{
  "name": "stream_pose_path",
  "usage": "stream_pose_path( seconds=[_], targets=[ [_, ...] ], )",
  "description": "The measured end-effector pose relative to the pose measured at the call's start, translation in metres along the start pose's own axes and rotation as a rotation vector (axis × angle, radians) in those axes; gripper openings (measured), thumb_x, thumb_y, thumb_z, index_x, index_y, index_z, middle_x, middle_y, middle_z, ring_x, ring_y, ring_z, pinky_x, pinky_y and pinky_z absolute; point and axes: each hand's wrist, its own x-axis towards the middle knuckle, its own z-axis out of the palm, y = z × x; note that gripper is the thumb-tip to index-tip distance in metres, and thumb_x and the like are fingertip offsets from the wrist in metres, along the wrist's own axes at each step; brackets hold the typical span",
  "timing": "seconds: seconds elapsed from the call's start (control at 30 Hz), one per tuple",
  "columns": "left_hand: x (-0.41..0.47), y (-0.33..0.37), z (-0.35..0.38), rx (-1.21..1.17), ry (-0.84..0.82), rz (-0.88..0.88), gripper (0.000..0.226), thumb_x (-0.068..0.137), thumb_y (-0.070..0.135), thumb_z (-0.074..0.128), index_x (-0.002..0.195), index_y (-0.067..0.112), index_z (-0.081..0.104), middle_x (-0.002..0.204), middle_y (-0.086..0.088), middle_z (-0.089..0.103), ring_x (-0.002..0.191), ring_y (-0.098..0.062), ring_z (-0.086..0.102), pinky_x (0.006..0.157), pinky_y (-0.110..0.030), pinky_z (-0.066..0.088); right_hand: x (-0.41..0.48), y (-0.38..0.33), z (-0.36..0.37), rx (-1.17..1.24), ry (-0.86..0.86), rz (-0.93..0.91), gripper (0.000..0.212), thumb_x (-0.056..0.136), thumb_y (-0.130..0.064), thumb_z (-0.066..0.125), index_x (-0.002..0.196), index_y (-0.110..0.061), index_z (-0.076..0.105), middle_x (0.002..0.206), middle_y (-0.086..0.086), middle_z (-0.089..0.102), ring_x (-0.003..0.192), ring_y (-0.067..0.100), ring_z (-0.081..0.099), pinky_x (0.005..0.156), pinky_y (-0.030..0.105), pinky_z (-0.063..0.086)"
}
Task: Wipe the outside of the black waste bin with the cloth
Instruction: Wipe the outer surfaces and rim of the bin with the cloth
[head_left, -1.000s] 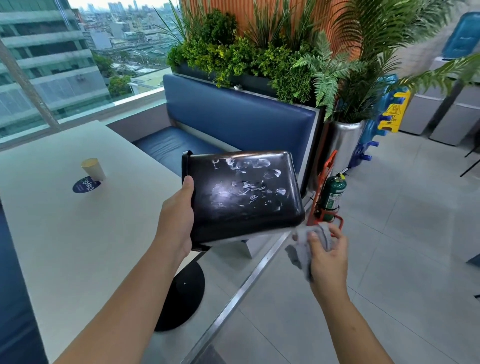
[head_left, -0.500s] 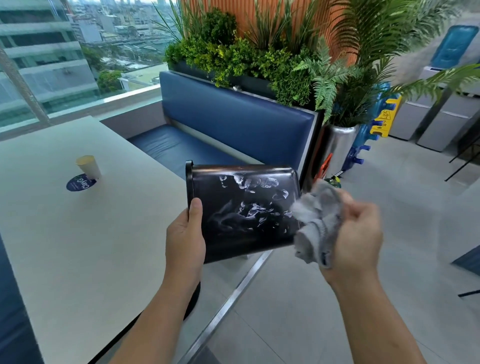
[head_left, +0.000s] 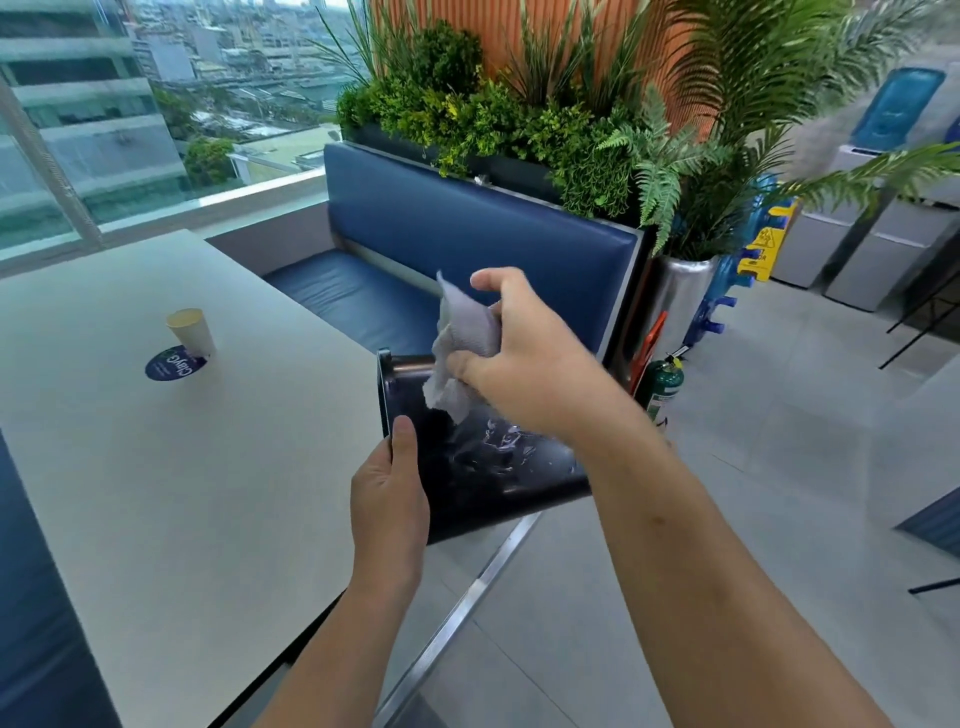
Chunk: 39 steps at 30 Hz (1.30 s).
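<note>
Since half a second ago my right hand (head_left: 524, 364) has carried the cloth (head_left: 462, 332) from the right end of the black waste bin (head_left: 493, 467) up over its top edge near the rim, so I judge a fresh stroke across the smeared face is about to begin. Its fingers (head_left: 467, 370) are curled round the bunched grey cloth, whose lower corner seems to touch the bin. My left hand (head_left: 389, 504) grips the rim end, thumb on the face, holding the bin on its side in the air just beside the worktop (head_left: 156, 467). Whitish streaks show on the glossy black wall
</note>
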Motion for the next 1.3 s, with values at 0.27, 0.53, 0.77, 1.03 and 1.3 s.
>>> stream_pose_path(
  seconds=[0.27, 0.53, 0.77, 1.03, 1.3],
  targets=[
    [0.007, 0.003, -0.008, -0.031, -0.037, 0.053, 0.055, 0.097, 0.073, 0.046, 0.092, 0.03, 0.08, 0.09, -0.008, 0.079, 0.085, -0.024, 0.068, 0.083, -0.046, 0.055, 0.015, 0.02, 0.074, -0.349, 0.199, -0.12, 0.015, 0.094, -0.02, 0.065, 0.106, -0.01, 0.068, 0.108, 0.007, 0.057, 0.101, 0.03, 0.058, 0.091, 0.046, 0.051],
    [0.022, 0.0, -0.017, 0.008, 0.027, 0.047, 0.059, 0.097, 0.073, 0.047, 0.078, 0.024, 0.075, 0.073, 0.0, 0.073, 0.074, -0.022, 0.062, 0.074, -0.054, 0.056, 0.003, 0.029, 0.104, -0.407, 0.199, -0.243, 0.025, 0.093, -0.005, 0.056, 0.111, -0.01, 0.073, 0.11, 0.008, 0.06, 0.098, 0.031, 0.049, 0.082, 0.048, 0.052],
    [0.031, 0.002, -0.022, -0.053, 0.008, 0.023, 0.067, 0.107, 0.061, 0.05, 0.09, 0.001, 0.075, 0.088, -0.016, 0.08, 0.08, -0.035, 0.072, 0.079, -0.046, 0.058, -0.039, 0.055, 0.137, -0.421, 0.173, -0.279, 0.022, 0.086, 0.004, 0.063, 0.099, -0.012, 0.071, 0.104, -0.001, 0.06, 0.088, 0.022, 0.042, 0.068, 0.042, 0.053],
    [0.032, 0.01, -0.025, -0.095, 0.005, -0.016, 0.08, 0.096, 0.074, 0.054, 0.087, -0.005, 0.058, 0.082, -0.027, 0.07, 0.072, -0.035, 0.065, 0.082, -0.056, 0.058, -0.062, 0.063, 0.143, -0.407, 0.199, -0.358, 0.02, 0.095, -0.005, 0.054, 0.11, -0.009, 0.067, 0.113, 0.002, 0.058, 0.085, 0.023, 0.042, 0.078, 0.034, 0.048],
    [0.019, 0.014, -0.022, -0.08, -0.021, -0.007, 0.059, 0.108, 0.059, 0.048, 0.089, 0.013, 0.081, 0.091, -0.024, 0.078, 0.079, -0.043, 0.072, 0.071, -0.052, 0.058, -0.048, 0.067, 0.137, -0.373, 0.296, -0.35, 0.03, 0.096, -0.007, 0.058, 0.122, -0.015, 0.071, 0.12, -0.003, 0.062, 0.09, 0.023, 0.047, 0.075, 0.037, 0.053]
  ],
)
